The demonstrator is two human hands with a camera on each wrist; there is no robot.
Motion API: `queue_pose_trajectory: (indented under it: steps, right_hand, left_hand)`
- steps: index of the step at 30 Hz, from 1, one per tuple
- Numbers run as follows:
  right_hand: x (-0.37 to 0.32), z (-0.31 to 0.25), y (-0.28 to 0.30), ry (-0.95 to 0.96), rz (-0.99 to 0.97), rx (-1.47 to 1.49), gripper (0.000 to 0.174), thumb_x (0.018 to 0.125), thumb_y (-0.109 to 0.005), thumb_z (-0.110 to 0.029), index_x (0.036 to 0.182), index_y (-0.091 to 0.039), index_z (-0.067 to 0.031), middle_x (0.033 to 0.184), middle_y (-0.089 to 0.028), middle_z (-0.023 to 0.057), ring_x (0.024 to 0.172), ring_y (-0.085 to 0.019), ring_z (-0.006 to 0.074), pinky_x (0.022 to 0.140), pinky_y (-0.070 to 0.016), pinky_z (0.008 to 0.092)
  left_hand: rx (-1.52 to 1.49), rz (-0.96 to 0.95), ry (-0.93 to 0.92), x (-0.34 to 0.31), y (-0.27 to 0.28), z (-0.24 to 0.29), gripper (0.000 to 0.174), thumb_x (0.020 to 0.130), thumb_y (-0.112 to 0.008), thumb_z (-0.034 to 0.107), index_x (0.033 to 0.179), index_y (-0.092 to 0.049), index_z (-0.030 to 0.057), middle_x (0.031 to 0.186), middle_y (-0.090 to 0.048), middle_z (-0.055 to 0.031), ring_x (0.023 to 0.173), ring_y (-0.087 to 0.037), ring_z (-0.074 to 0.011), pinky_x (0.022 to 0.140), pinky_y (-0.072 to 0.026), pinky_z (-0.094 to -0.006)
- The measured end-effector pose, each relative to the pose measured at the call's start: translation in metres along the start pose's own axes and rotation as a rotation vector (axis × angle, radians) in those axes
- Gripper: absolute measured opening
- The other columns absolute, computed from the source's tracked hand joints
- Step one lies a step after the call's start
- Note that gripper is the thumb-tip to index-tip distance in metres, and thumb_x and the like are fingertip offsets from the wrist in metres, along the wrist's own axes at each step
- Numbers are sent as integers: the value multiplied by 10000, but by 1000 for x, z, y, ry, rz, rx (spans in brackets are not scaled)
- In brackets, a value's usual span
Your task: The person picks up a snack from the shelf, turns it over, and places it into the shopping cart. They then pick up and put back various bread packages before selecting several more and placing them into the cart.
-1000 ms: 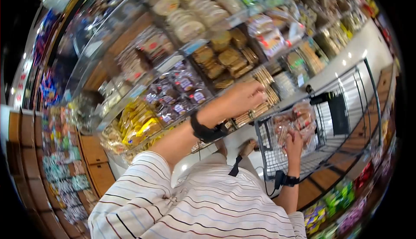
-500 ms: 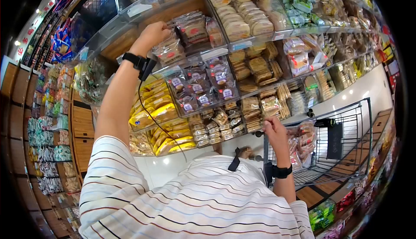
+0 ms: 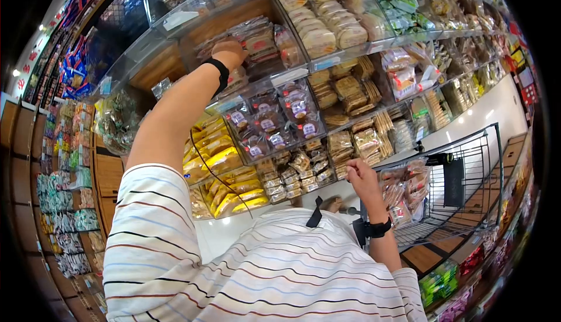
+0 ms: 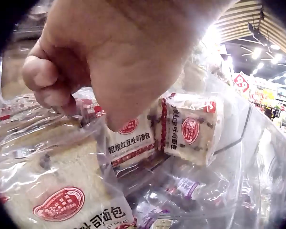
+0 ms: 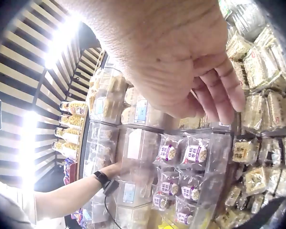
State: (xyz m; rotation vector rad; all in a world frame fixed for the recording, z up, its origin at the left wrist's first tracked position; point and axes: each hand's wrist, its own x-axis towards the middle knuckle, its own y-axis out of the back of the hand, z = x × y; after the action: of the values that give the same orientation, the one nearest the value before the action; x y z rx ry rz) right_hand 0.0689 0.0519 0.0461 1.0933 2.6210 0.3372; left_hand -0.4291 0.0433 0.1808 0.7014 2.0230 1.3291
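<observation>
My left hand (image 3: 229, 52) is down in a clear shelf bin of wrapped sliced bread (image 3: 260, 42). In the left wrist view its curled fingers (image 4: 50, 83) pinch the top of a clear wrapper beside a front bread packet (image 4: 62, 191); the fingertips are partly hidden. Other bread packets (image 4: 188, 126) with red labels stand just beyond. My right hand (image 3: 365, 185), fingers loosely bent and holding nothing, hangs between the lower shelf and the cart (image 3: 467, 228). In the right wrist view this hand (image 5: 181, 71) shows its relaxed fingers.
Bread packets (image 3: 409, 190) lie in the cart at the right. Below the bread bin are purple-labelled packets (image 3: 269, 122) and yellow packets (image 3: 222, 159). Round pale cakes (image 3: 320, 40) fill the neighbouring bin. Clear bin walls surround my left hand.
My left hand came from the lower shelf to the upper-left bread bin, then moved slightly right and lower among the packets. My right hand left the packets in the cart and moved up and left.
</observation>
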Motion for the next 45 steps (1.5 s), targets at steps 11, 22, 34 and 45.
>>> queue_pose_trajectory:
  steps: [11, 22, 34, 45]
  right_hand:
    - [-5, 22, -4, -57, -10, 12, 177, 906, -624, -109, 1041, -655, 2, 798, -667, 118, 688, -605, 163, 648, -493, 301]
    - [-8, 35, 6, -40, -54, -8, 161, 908, -612, -102, 1034, -642, -6, 832, -680, 148, 704, -640, 211, 665, -505, 325]
    - [-12, 56, 10, 106, 49, -83, 171, 924, -592, -177, 1017, -623, -37, 865, -665, 181, 804, -639, 379, 707, -497, 447]
    - [-83, 81, 75, -385, 396, 597, 297, 1007, -518, -249, 1194, -569, -24, 972, -674, 98, 779, -680, 162, 676, -559, 319]
  left_hand:
    - [-7, 182, 128, 28, -36, -1, 331, 868, -694, 182, 1153, -671, 15, 1175, -676, -227, 1093, -666, -370, 893, -543, -457]
    - [17, 201, -61, -7, 13, -33, 368, 893, -630, 137, 1212, -548, -29, 1124, -675, -263, 1094, -648, -404, 901, -528, -488]
    - [-299, 639, -380, -99, 152, 7, 237, 1029, -483, 227, 1141, -553, 31, 967, -636, -237, 845, -647, -357, 741, -495, -403]
    - [-675, 288, -863, -184, 88, 327, 248, 1006, -514, 256, 1087, -547, 24, 937, -620, -217, 851, -619, -358, 777, -489, -410]
